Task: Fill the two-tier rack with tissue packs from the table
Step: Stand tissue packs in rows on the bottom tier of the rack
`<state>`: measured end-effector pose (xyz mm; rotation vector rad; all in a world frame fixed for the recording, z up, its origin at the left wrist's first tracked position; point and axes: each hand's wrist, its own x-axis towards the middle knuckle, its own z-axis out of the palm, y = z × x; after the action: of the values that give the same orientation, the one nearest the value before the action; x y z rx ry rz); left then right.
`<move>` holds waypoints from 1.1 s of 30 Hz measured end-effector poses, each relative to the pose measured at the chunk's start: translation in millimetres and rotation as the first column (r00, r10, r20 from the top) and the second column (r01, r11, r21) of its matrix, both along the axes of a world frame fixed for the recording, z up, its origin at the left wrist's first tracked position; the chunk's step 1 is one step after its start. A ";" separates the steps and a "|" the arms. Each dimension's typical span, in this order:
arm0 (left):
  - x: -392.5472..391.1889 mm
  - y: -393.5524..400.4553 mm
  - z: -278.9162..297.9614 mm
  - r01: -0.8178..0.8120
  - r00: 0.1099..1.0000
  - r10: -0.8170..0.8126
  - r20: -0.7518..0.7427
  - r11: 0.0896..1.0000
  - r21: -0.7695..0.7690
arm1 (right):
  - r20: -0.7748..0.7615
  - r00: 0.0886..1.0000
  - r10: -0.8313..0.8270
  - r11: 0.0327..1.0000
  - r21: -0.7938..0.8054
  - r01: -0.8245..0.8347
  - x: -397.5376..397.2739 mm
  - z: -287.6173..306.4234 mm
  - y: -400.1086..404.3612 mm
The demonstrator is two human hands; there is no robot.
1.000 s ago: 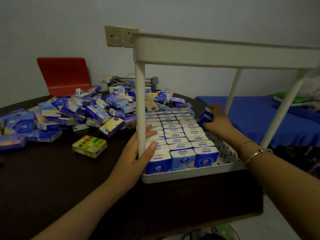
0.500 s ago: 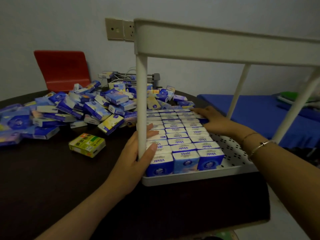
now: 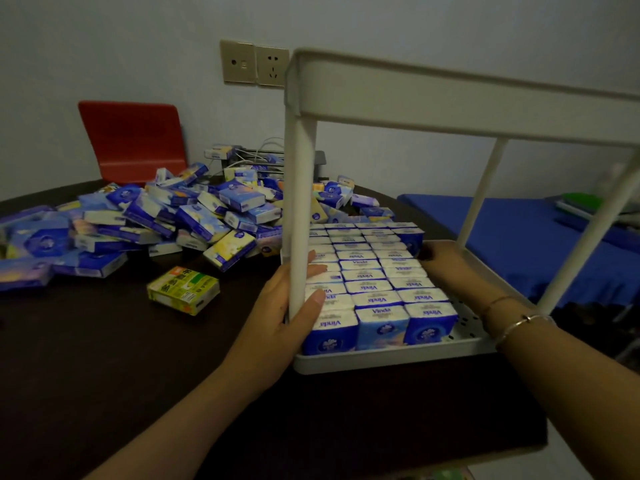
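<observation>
Rack (image 3: 388,363) loading: our left hand (image 3: 287,317) grips the post (image 3: 300,216); our right hand (image 3: 446,263) seemingly pinches the rear pack (image 3: 410,237). We seat it flush, upright.

The rack's front post (image 3: 300,216) hides part of the left grip (image 3: 277,320). The right grip's fingertips vanish behind the farthest tissue pack (image 3: 410,237). The upper tier (image 3: 450,98) runs off frame.

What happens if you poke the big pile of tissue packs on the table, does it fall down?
Probably some slide. The loose tissue packs lie tilted on each other, so a poke likely shifts the top ones. They look small, soft and wrapped in shiny film, so probably light and a bit slippery. They are flat-sided, so unlikely to roll.
</observation>
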<state>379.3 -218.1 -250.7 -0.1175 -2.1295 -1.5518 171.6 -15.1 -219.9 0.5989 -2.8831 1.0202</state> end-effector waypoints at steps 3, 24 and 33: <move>-0.4 -1.5 -1.7 -0.010 1.000 0.010 -0.003 1.000 -0.011 | -0.030 0.999 0.015 1.000 0.005 -0.015 3.0 0.4 -1.3; 21.1 -9.5 9.8 -0.014 0.985 0.002 -0.173 0.997 -0.069 | -0.248 0.955 0.166 0.948 -0.228 -0.223 204.8 90.9 -24.7; 76.9 -117.3 3.2 -0.394 0.918 0.347 -0.193 0.859 -0.327 | -0.193 0.866 0.461 0.818 -0.286 -0.499 252.5 71.3 -137.2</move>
<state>456.2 -335.4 -247.5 0.0687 -2.1550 -0.9004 424.1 -152.3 -148.6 1.3484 -2.4192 1.4219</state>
